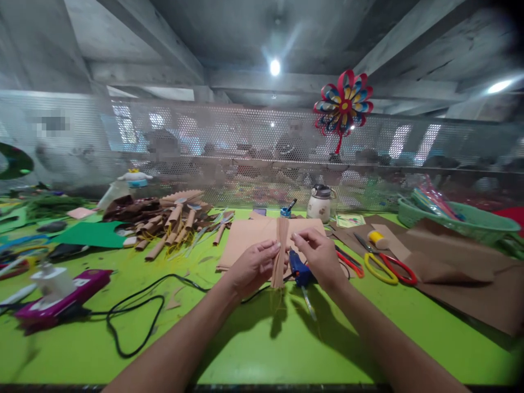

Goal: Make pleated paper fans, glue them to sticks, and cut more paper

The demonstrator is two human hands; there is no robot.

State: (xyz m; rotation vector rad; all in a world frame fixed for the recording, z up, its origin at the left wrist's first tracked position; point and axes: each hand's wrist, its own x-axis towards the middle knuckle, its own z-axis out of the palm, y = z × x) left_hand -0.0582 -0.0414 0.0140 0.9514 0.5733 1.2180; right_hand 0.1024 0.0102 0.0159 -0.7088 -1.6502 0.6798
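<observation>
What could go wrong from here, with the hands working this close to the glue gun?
The glue gun lies just under the right hand; if hot, it could burn the fingers.

Its nozzle points toward the pleated paper in the left hand, so glue might smear it.

The black cord passes beneath the left forearm and could snag.

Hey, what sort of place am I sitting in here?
Probably a craft workshop: a blue glue gun, scissors with red and yellow handles and rolled brown paper tubes lie on the green tabletop.
</observation>
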